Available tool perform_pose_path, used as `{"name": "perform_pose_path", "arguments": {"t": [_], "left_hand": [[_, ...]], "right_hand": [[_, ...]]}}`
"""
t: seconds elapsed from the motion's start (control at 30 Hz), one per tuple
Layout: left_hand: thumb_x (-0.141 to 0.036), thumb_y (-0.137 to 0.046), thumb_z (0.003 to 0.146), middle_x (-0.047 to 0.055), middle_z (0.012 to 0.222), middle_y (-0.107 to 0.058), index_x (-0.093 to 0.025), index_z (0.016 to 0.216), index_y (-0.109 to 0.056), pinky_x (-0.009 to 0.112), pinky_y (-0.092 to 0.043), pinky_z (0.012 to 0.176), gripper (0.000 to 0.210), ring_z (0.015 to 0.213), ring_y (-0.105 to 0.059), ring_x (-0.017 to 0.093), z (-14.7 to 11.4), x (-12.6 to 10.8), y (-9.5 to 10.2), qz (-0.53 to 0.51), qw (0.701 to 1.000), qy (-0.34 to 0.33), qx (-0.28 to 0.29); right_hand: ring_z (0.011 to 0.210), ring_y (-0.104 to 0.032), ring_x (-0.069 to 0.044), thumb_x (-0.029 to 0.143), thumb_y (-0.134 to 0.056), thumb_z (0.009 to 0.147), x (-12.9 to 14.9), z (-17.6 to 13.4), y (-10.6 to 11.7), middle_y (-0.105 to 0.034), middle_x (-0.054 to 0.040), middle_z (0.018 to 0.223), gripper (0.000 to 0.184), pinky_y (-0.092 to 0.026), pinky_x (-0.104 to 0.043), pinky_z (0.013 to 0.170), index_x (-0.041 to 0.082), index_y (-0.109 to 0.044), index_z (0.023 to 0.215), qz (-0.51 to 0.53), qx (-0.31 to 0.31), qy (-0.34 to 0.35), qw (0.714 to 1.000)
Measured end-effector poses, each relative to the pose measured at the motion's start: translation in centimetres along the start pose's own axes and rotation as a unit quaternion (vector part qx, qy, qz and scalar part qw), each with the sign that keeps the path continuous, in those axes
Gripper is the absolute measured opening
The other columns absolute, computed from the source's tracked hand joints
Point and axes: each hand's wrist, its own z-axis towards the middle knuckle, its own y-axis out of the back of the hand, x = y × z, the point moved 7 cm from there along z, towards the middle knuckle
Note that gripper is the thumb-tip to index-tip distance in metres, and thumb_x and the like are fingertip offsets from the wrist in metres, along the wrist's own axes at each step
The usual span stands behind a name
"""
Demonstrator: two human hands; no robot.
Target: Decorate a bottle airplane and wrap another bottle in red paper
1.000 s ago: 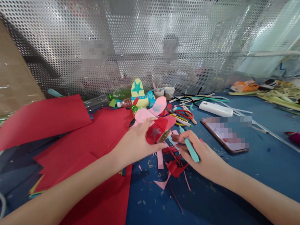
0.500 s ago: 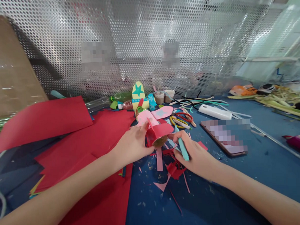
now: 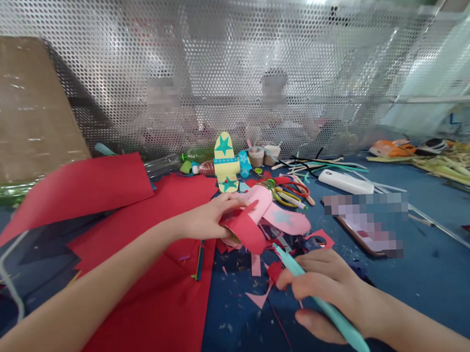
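Observation:
My left hand (image 3: 208,218) is closed around the rear of a bottle wrapped in pink paper (image 3: 262,198). A pink paper wing with a blue star (image 3: 285,219) sticks out from its side, and a red paper flap (image 3: 247,233) curves over the rear end. The green-ringed bottle neck points away from me. My right hand (image 3: 333,291), lower and apart from the bottle, grips a turquoise pen-shaped tool (image 3: 340,322). Its tip points up and left towards the red flap. Paper scraps (image 3: 259,297) lie between my hands.
Red paper sheets (image 3: 158,298) cover the left of the blue table. Beyond the bottle stand a yellow paper-winged bottle (image 3: 225,161) and small cups (image 3: 256,156). Red-handled scissors (image 3: 300,186), a white device (image 3: 346,181) and a phone (image 3: 364,232) lie right. Perforated sheeting (image 3: 222,57) rises behind.
The pink-wrapped bottle has turned so its neck points further right and its wing shows on the right. My right hand has drawn away, down and right, with the turquoise tool.

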Motion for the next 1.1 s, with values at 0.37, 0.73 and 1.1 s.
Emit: {"name": "perform_pose_path", "arguments": {"t": [0.37,0.73,1.1], "left_hand": [[-0.025,-0.08,0.055,0.014,0.137,-0.047,-0.027,0.146,-0.023,0.044,-0.039,0.1,0.108,0.124,-0.047,0.035,-0.9,3.6,2.5,0.017,0.997,0.078,-0.01],[-0.038,-0.085,0.05,0.009,0.115,-0.066,-0.024,0.146,-0.02,0.035,-0.045,0.085,0.117,0.102,-0.063,0.031,-0.9,1.6,1.5,-0.036,0.993,0.114,-0.016],[-0.021,-0.075,0.067,0.01,0.108,-0.068,-0.03,0.147,-0.01,0.042,-0.05,0.076,0.104,0.09,-0.068,0.03,-0.6,4.9,0.9,-0.215,0.972,0.088,0.026]], "right_hand": [[0.057,-0.061,-0.012,0.031,-0.039,0.095,-1.3,-0.6,-0.3,-0.066,-0.0017,0.069,0.014,-0.043,-0.023,0.054,0.021,-0.049,0.091,-0.001,0.0,-0.036,0.999],[0.05,-0.055,-0.011,0.034,-0.023,0.1,-1.0,-0.3,-0.5,-0.062,0.0018,0.063,0.028,-0.041,-0.022,0.05,0.022,-0.047,0.091,-0.032,0.012,-0.037,0.999],[0.056,-0.058,-0.012,0.03,-0.037,0.096,-1.8,-0.7,-0.5,-0.064,0.001,0.069,0.015,-0.043,-0.023,0.053,0.023,-0.049,0.093,-0.006,0.019,-0.072,0.997]]}}
